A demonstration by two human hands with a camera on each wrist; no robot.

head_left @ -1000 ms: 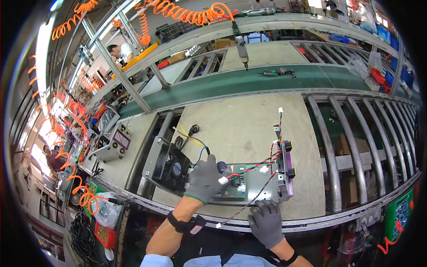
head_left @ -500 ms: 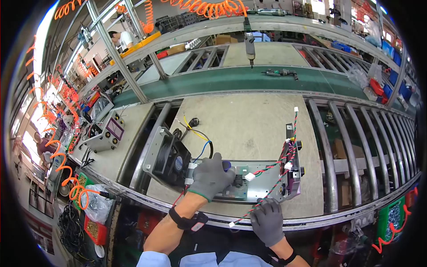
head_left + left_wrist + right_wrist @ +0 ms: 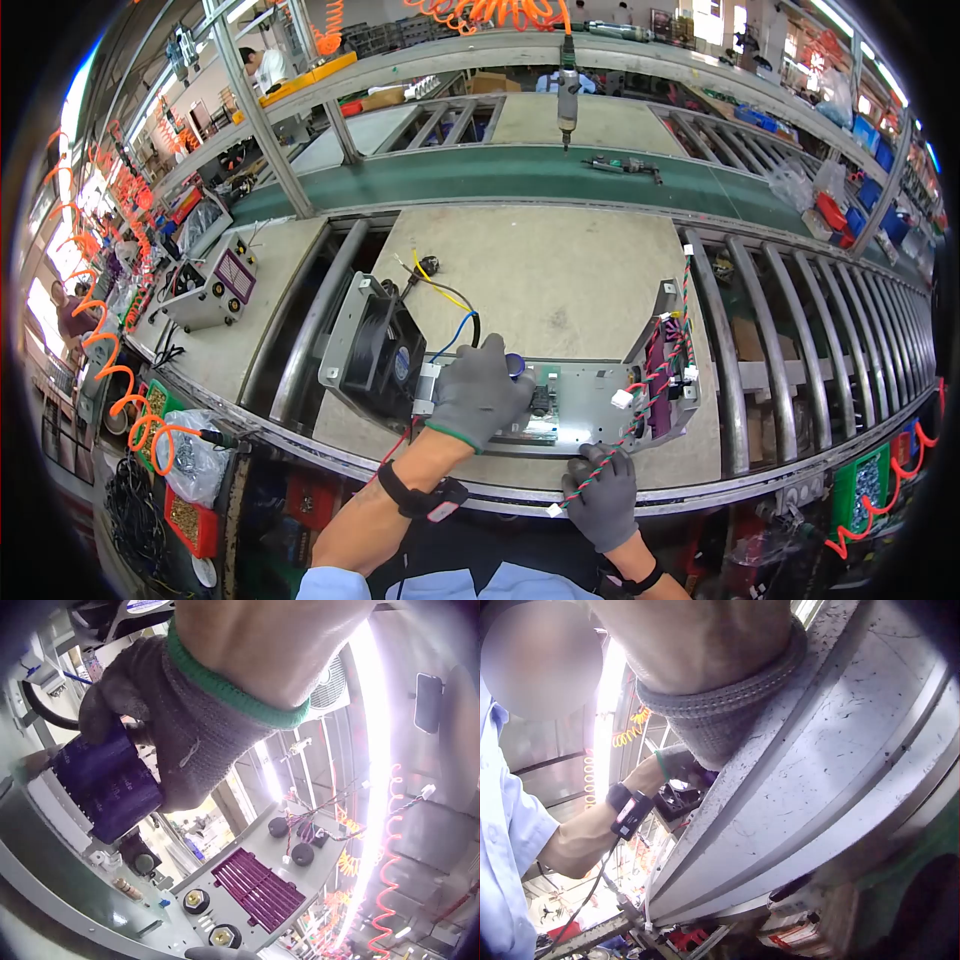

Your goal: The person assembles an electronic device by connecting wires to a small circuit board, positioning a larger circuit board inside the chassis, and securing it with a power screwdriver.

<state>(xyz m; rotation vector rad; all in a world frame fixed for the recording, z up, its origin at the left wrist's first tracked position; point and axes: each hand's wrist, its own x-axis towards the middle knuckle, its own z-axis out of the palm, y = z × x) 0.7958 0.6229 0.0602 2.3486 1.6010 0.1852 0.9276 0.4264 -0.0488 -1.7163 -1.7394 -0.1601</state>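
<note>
While the blue capacitor in the chassis is held by the left hand, sideways strain is best avoided, with grip unclear for the right hand on the near side.

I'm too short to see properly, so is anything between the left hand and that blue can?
Nothing visible. In the left wrist view, the left hand touches the blue can directly. A red-and-green wire crosses over the right hand, well to the side.

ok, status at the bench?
Left hand gripping blue cylinder. Right hand near chassis front edge. Red-green wire crossing over right hand.
</note>
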